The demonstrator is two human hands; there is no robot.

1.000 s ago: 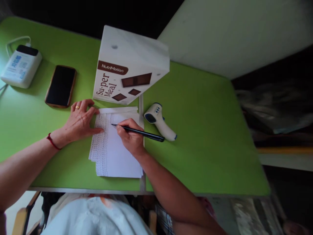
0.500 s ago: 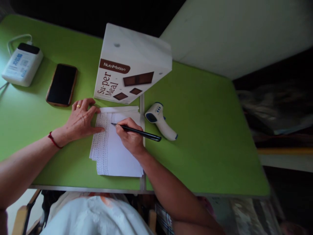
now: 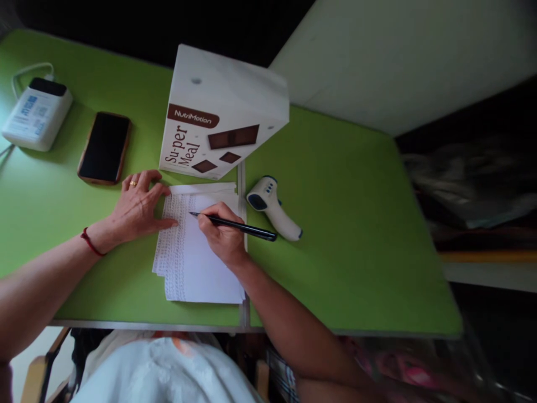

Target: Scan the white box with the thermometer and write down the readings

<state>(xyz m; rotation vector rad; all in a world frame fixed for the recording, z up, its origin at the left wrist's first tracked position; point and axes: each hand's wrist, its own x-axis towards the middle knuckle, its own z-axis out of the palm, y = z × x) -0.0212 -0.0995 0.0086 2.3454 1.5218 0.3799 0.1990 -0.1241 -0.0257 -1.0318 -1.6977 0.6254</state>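
Note:
A black pen (image 3: 247, 228) sits pinched in my right hand (image 3: 224, 235), its tip at the paper beside the written columns. Under that hand lies a small stack of white paper sheets (image 3: 210, 280), with rows of small handwriting down the left part and a bare right part. My left hand (image 3: 138, 210) rests at the stack's upper left edge, fingers spread, thumb on the written part. It wears a ring and a red wrist cord. Whether the pen tip touches the paper, I cannot tell.
Behind the paper stands a white NutriMotion box (image 3: 226, 106). A phone (image 3: 104, 147) and a white power bank (image 3: 37, 115) with a cable lie to the left. Right of the paper is a white infrared thermometer (image 3: 274, 208). All are on a green table (image 3: 356, 235).
The view has shifted slightly, so the objects sit a little differently in the picture. Both hands keep nearly the same pose on the paper, and the pen is still in my right hand.

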